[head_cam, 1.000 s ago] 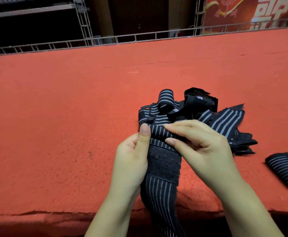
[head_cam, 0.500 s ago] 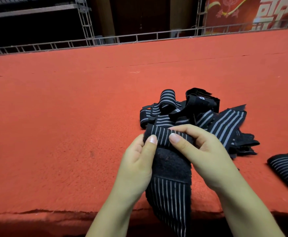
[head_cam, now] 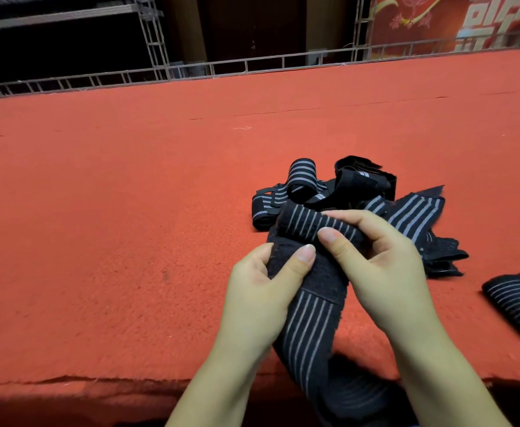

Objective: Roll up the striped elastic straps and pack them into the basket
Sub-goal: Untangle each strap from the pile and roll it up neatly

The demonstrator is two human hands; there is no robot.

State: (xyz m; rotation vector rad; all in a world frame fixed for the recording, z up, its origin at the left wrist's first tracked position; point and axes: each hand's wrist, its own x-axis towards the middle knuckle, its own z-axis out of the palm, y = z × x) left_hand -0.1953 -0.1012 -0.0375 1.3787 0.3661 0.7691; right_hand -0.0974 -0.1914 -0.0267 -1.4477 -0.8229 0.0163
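Rolling step under way: left hand [head_cam: 262,291] and right hand [head_cam: 382,266] both pinch the striped strap [head_cam: 311,322] at centre frame, roll started at its 12 o'clock end, tail hanging toward 6; next, tight even turns; basket unseen.

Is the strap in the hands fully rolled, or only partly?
Only partly. The strap's top end is curled into a small roll held by the right hand and left hand; the rest hangs flat over the table edge.
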